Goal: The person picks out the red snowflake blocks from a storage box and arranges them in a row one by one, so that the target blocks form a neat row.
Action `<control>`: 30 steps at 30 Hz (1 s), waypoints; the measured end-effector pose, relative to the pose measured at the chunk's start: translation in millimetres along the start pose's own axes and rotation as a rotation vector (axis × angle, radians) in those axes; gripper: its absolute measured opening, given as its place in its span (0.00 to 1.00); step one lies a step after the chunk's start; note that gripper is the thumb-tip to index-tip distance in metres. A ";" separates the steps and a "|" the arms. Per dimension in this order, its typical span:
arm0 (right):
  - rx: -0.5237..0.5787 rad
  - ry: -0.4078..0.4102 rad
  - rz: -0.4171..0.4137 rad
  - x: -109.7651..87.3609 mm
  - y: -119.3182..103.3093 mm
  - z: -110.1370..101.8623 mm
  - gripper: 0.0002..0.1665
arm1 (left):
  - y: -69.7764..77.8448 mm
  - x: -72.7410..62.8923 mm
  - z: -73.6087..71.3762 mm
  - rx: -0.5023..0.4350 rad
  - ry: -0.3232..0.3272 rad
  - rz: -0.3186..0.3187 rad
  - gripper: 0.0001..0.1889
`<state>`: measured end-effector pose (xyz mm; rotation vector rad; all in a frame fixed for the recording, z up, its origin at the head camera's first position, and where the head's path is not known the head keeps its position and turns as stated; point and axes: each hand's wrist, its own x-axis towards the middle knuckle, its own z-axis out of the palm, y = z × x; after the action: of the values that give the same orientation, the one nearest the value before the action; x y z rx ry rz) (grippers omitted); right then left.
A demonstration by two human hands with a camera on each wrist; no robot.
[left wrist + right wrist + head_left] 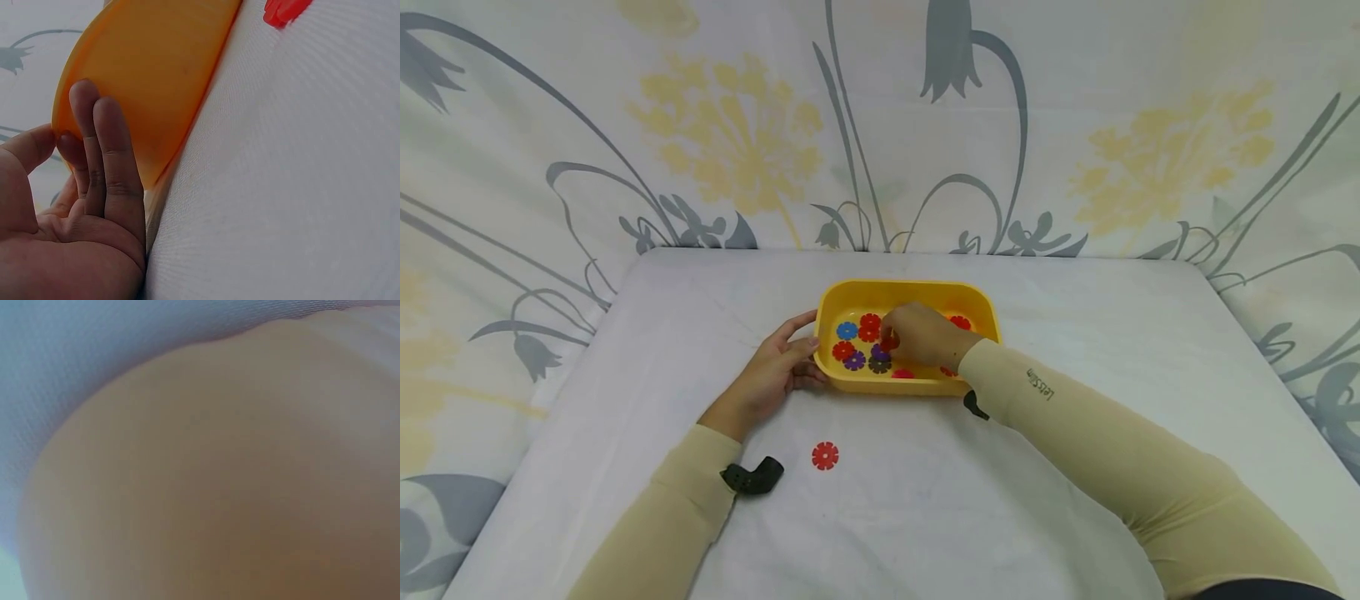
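A yellow plastic tray (910,386) stands near the back of the table, holding several snowflake discs in red, blue, purple and dark grey. At its left end my left hand (775,367) holds the rim between thumb and finger; the left wrist view shows two other fingers of the hand (94,187) lying nearly straight along the outer wall. Inside the tray, my right hand (925,333) reaches down with curled fingers and pinches a red snowflake disc (889,342), partly hidden by the fingertips. The tray wall (219,475) fills the right wrist view, blurred, and no fingers show there.
One red snowflake disc (825,456) lies on the white tablecloth (887,517) in front of the tray. Behind the table hangs a flower-patterned cloth (880,125). A dark wrist-camera mount (752,477) sticks out from the left sleeve.
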<state>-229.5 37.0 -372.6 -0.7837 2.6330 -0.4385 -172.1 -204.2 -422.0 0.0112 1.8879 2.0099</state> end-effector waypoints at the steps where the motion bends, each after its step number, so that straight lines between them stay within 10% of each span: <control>1: 0.002 -0.001 -0.001 0.2 -0.1 0.2 0.16 | -0.4 0.0 -0.1 -0.002 -0.001 -0.002 0.29; 18: -0.058 0.056 -0.017 -1.6 7.4 -2.5 0.12 | -2.7 1.0 -0.1 -0.010 0.001 -0.021 0.28; 30: -0.037 0.296 -0.138 -31.4 -14.1 -28.6 0.16 | -0.9 2.5 -2.2 -0.021 0.008 -0.027 0.28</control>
<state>-210.5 49.1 -333.9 -0.9837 2.8752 -0.5847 -174.7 -205.6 -423.7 -0.0280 1.8620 2.0144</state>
